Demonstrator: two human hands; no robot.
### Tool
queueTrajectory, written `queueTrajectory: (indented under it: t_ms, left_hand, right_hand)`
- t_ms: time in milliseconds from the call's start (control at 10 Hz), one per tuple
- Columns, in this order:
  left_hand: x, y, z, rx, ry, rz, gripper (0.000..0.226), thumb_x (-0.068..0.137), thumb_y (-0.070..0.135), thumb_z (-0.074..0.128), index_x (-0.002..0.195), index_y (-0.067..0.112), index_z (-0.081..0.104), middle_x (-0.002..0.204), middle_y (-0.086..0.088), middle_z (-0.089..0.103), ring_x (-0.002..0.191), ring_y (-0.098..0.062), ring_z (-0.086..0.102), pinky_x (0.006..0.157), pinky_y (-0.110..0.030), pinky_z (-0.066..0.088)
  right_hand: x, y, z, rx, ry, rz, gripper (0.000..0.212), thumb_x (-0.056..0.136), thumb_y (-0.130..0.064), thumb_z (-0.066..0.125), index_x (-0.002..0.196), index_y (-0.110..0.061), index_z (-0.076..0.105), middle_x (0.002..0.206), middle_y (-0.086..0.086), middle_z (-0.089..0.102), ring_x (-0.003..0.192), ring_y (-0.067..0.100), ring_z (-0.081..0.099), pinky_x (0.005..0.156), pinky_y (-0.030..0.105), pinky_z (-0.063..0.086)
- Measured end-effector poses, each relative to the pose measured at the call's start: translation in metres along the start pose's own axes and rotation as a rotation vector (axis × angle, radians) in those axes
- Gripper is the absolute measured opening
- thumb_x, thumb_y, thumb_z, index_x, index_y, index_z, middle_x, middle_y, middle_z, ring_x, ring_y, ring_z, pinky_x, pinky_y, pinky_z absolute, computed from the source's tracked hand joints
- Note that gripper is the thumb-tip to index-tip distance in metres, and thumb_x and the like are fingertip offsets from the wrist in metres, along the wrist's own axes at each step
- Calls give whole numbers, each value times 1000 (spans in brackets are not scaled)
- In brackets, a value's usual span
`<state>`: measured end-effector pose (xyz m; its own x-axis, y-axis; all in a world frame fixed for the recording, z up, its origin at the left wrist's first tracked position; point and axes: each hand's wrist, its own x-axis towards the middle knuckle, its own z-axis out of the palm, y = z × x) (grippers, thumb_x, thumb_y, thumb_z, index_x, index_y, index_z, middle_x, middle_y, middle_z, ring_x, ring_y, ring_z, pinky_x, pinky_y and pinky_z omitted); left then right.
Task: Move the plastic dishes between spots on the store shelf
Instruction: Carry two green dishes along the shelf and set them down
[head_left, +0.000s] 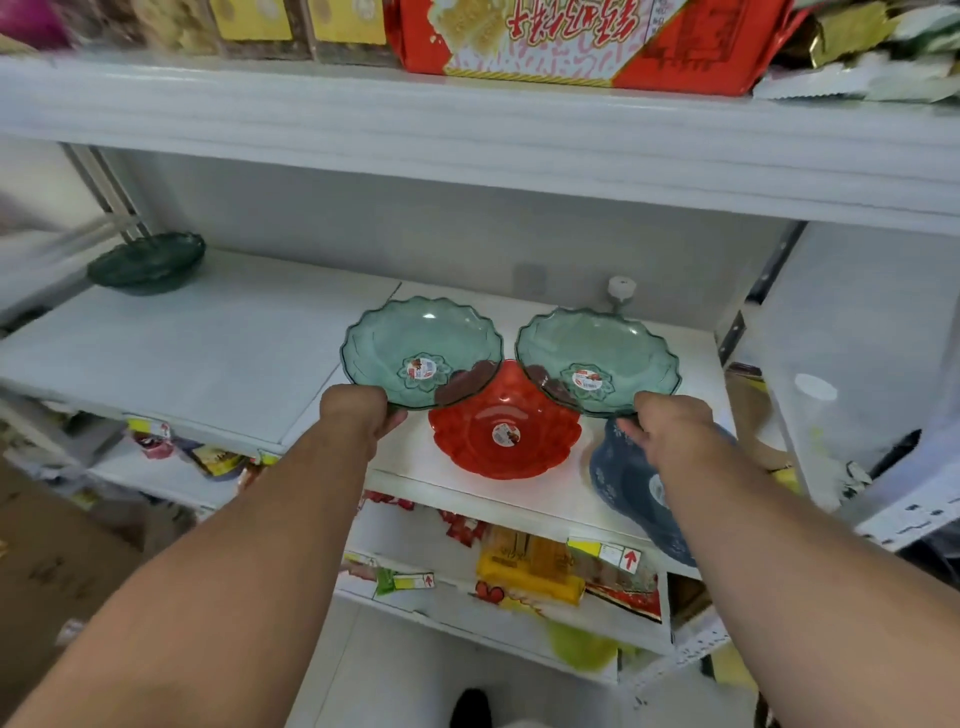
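Head view, near to far.

Both forearms reach forward over the front edge of the white store shelf (218, 364).

Left hand (358, 415): fingers curled, pinching the near rim of the left green dish (415, 338). The dish is tilted up toward the camera, off the shelf surface on its near side; whether its far edge touches the shelf cannot be told.

Right hand (670, 421): fingers curled round the near rim of the right green dish (608, 348), likewise tilted toward the camera.

Between the two hands, a red dish (498, 447) sits upright on the shelf near the front edge. Both green dishes overlap its far rim in view; the red shows darkly through them.

Under the right wrist, a dark blue patterned dish (623, 478) lies at the shelf's front right, partly hidden by the arm.

Far left, at the back of the same shelf, a dark green dish (148, 262) stands well apart from the others.

Above, on the upper shelf: a red printed box (587, 41).
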<state>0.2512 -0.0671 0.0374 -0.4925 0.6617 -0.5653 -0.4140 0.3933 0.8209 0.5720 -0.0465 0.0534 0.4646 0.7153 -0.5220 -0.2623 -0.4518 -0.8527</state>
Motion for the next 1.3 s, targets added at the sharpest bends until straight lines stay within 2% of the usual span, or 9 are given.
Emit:
queueTrajectory:
  t_ms: [200, 300, 500, 700, 800, 900, 1000, 1100, 1300]
  left_hand:
    - [-30, -13, -44, 109, 83, 161, 25, 94, -5, 50, 114, 9, 54, 130, -21, 61, 68, -16, 61, 57, -20, 55]
    - [-34, -14, -70, 94, 116, 165, 21, 94, -4, 51, 111, 9, 53, 129, -20, 63, 69, -16, 63, 53, -19, 55]
    - [-25, 0, -119, 124, 174, 153, 26, 93, -1, 53, 119, 4, 57, 127, -19, 64, 66, -16, 63, 46, -19, 51]
    - [1, 26, -173, 143, 203, 140, 14, 94, 4, 54, 106, 11, 52, 125, -17, 66, 64, -16, 62, 43, -20, 50]
    - [20, 42, -202, 105, 205, 121, 11, 94, 1, 53, 102, 8, 53, 117, -18, 68, 60, -16, 63, 45, -23, 54]
    - [36, 57, -228, -20, 216, 110, 17, 92, -9, 47, 93, 2, 60, 92, -15, 70, 47, -19, 65, 49, -26, 57]
    - [52, 69, -252, -54, 222, 102, 20, 92, -10, 47, 98, 2, 62, 85, -12, 69, 51, -23, 65, 53, -29, 58]
    - [71, 79, -274, -63, 222, 91, 18, 93, -8, 47, 95, 2, 62, 77, -11, 70, 53, -24, 66, 67, -32, 59]
    - [113, 97, -298, -95, 231, 94, 20, 93, -9, 48, 84, 6, 58, 86, -12, 69, 58, -24, 68, 74, -35, 59]
  right_hand:
    - [-27, 12, 6, -86, -60, -42, 13, 87, -4, 68, 78, -7, 59, 78, 7, 68, 66, 19, 69, 83, 39, 61]
    - [-43, 16, 20, -96, -102, -38, 14, 86, -4, 69, 99, -2, 65, 79, 8, 67, 61, 20, 69, 77, 37, 63]
    - [-72, 25, 56, -93, -170, -43, 28, 84, -8, 76, 110, 0, 68, 92, 13, 71, 62, 18, 70, 64, 30, 63]
    - [-101, 36, 115, -94, -187, -59, 18, 87, -4, 68, 105, -3, 65, 76, 4, 64, 59, 18, 66, 77, 38, 62]
    - [-120, 45, 150, -78, -212, -41, 7, 91, -6, 64, 88, -10, 59, 78, 0, 65, 57, 17, 66, 59, 33, 57]
    - [-134, 59, 184, -35, -203, -67, 16, 89, 0, 64, 82, -13, 56, 85, 1, 67, 64, 18, 68, 65, 32, 60]
    - [-149, 72, 215, -25, -223, -98, 11, 89, 4, 62, 91, -7, 60, 85, 5, 65, 66, 17, 64, 79, 36, 60]
    - [-156, 81, 243, -12, -250, -73, 9, 90, 3, 63, 94, -5, 61, 94, 8, 67, 69, 18, 66, 71, 32, 61]
    - [-159, 84, 291, -108, -233, -51, 14, 88, -2, 63, 101, -4, 65, 86, 7, 71, 59, 20, 69, 51, 27, 59]
